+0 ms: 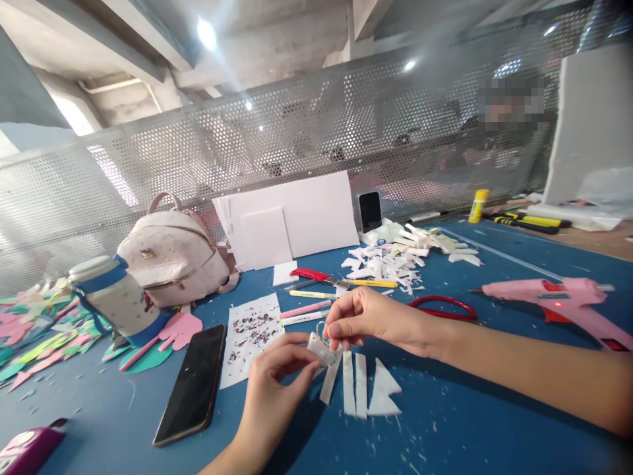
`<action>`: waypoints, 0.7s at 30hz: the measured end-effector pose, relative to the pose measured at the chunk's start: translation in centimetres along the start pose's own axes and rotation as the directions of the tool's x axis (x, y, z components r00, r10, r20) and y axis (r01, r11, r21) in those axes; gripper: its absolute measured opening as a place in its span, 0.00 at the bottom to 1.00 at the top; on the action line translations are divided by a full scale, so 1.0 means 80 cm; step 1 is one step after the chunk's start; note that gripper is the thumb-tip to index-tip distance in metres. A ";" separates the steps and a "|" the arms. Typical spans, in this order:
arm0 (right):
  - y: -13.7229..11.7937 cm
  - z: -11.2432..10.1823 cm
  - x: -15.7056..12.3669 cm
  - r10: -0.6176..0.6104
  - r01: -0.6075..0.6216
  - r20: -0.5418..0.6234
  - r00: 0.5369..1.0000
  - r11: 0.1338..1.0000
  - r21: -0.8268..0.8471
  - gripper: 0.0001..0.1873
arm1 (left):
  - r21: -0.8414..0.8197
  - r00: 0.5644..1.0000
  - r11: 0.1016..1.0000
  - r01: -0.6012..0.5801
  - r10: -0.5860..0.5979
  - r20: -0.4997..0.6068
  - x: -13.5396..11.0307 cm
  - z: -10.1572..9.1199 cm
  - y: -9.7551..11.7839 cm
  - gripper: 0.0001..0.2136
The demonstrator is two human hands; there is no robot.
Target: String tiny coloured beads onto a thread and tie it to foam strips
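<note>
Between the thumb and fingers of my left hand (279, 386) is a small white foam piece (321, 349). My right hand (359, 316) pinches at its top edge, where a thin tan loop (320, 327) shows; the fingertips hide whether the loop is fixed to the foam. Just below the hands lie white foam strips (349, 386) and a pointed white foam cutout (383, 390). Left of them, a white sheet (227, 369) carries many tiny coloured bits. Behind my right hand sit a red cutter (311, 274) and several pens.
A pink glue gun (548, 291) lies at right, near red-handled scissors (445, 305). White foam scraps (390, 260) are piled behind. At left are a phone (192, 382), a bottle (116, 300), a backpack (173, 257) and coloured scraps (30, 330). A perforated metal screen (222, 152) borders the table.
</note>
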State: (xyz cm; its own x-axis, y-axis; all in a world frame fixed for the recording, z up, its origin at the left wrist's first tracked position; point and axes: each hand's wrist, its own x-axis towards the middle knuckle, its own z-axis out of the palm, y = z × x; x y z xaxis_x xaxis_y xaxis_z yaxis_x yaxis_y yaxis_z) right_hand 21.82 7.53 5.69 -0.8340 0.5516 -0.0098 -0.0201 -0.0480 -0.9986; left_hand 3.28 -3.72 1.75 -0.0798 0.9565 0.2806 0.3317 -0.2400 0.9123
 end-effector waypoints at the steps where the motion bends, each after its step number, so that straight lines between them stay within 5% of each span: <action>1: 0.001 0.000 0.000 -0.008 0.008 0.003 1.000 1.000 0.000 0.12 | 0.001 1.000 1.000 -0.003 0.003 0.006 0.000 0.000 0.001 0.05; 6: 0.001 0.002 -0.001 -0.025 0.024 0.016 1.000 0.997 0.067 0.12 | 0.012 1.000 1.000 -0.016 0.016 0.009 -0.002 0.000 0.003 0.06; 13: 0.002 0.001 0.004 0.147 -0.176 0.107 0.983 0.920 0.350 0.13 | 0.016 1.000 1.000 -0.016 0.017 -0.014 0.000 -0.001 0.000 0.05; 21: 0.009 0.004 0.002 -0.022 0.023 -0.025 0.999 0.997 0.075 0.12 | 0.024 1.000 0.999 -0.022 0.022 -0.001 0.000 0.001 0.005 0.06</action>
State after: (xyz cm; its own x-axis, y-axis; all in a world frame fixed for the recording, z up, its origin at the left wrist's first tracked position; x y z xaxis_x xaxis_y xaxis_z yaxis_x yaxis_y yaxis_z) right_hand 21.48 7.34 5.01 -0.8193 0.5733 0.0105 -0.0811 -0.0978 -0.9919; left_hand 3.48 -3.79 2.09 -0.0733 0.9510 0.3004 0.3553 -0.2566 0.8988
